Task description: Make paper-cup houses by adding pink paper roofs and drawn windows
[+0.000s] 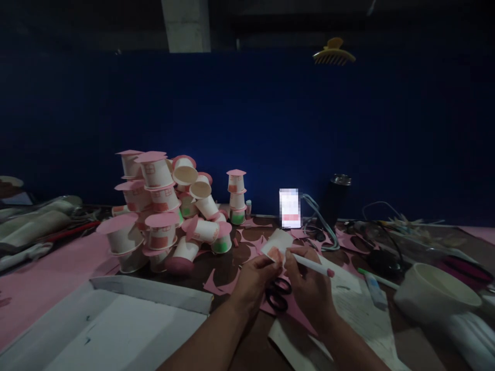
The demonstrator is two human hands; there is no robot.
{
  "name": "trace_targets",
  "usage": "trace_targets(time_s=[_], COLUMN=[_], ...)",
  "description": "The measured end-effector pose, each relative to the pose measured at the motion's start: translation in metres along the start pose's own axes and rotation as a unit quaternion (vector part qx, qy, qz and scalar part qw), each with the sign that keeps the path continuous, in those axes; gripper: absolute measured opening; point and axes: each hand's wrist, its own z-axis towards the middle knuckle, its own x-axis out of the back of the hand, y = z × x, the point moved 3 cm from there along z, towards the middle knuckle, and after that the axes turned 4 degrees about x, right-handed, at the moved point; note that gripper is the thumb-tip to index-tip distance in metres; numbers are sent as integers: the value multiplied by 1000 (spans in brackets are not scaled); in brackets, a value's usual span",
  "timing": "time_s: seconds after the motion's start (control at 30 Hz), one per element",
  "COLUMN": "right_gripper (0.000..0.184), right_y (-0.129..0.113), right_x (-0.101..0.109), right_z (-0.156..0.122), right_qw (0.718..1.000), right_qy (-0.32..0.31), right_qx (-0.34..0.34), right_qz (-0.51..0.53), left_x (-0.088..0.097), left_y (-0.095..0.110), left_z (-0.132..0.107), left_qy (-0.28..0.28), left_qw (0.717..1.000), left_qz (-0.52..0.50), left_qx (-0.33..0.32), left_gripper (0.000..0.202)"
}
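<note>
"Marker and paper cup are being held, but by which hands?"

"The white cup is being gripped by the left hand, with the fingers closed on its near end. The marker is being pinched by the right hand, and its pink end is being pointed off to the right."

"Where is the cup being kept?"

"It is being held tilted, just above the table, in front of the body. Black-handled scissors are being left lying below the hands."

"Is the marker being pressed on it?"

"It is being aimed at the cup, but the tip is being hidden by fingers, so touching cannot be told. A reddish patch is being shown there, so it seems that the cup is being coloured."

"How much is being shown as done?"

"Lots, by the look of it. Pink roofs are being worn by many cups in the big pile, and red windows are being shown on some. A thin tower is being made up of three cups. Pink scraps with curved edges are being left about, so some cutting seems done."

"And what is being left?"

"No roof is being seen on the held cup, so it is being judged only partly made. How many more are being needed cannot be told."
</note>
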Motion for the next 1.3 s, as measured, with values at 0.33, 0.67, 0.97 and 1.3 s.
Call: trace_targets(time_s=[0.33,0.67,0.97,1.3], right_gripper=[16,18,17,17], right_y=[8,0,2,4], right_x=[1,2,0,2], right_z=[0,0,0,-1], right_qw=[1000,1000,1000,1000], right_qy=[-3,-16,-14,11], right_qx=[-10,-15,-22,-27], right_qz=[-30,-17,-6,8], left_x=[2,0,-2,7], left_y=[2,1,2,5], left_z=[4,2,3,1], left_qy=[27,8,16,42], left_qw=[999,1000,999,996], left_qz=[-25,-25,-33,-72], left_qx=[2,1,0,12], left_gripper=[26,19,19,18])
